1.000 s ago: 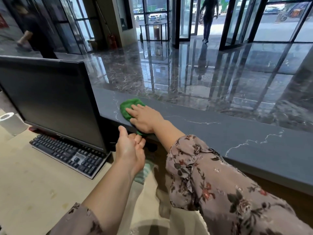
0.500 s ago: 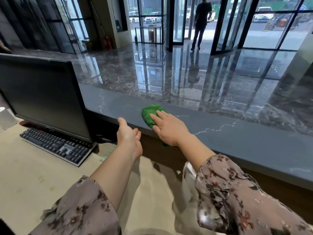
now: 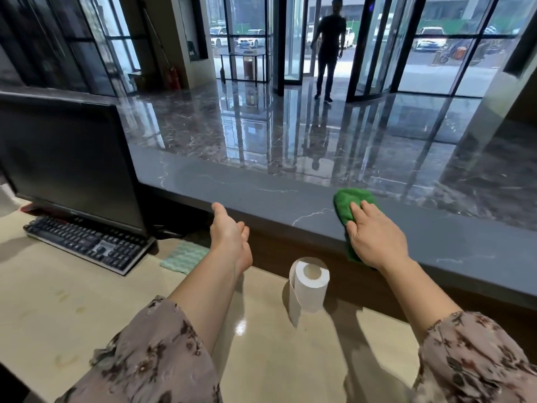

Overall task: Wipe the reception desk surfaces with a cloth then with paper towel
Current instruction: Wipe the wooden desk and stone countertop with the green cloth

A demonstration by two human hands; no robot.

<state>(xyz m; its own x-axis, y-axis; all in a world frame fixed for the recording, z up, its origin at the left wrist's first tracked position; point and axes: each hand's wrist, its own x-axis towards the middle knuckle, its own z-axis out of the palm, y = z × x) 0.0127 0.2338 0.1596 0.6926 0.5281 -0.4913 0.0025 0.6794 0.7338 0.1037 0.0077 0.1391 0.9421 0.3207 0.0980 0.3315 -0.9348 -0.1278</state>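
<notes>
Green cloth [image 3: 347, 203] droops over the counter [image 3: 261, 199] lip; right hand [image 3: 374, 242] presses flat-fingered, left hand [image 3: 229, 237] hangs relaxed. That cloth could slip off.

a glossy dark marble floor [image 3: 290, 132] mirrored tall glass doors [image 3: 290, 39] and black-framed windows [image 3: 436, 68]. daylight came in through them, with parked cars [image 3: 250, 40] outside. a person [image 3: 328, 48] stood in the doorway. a red extinguisher [image 3: 172, 78] sat by a beige pillar [image 3: 178, 53].
</notes>
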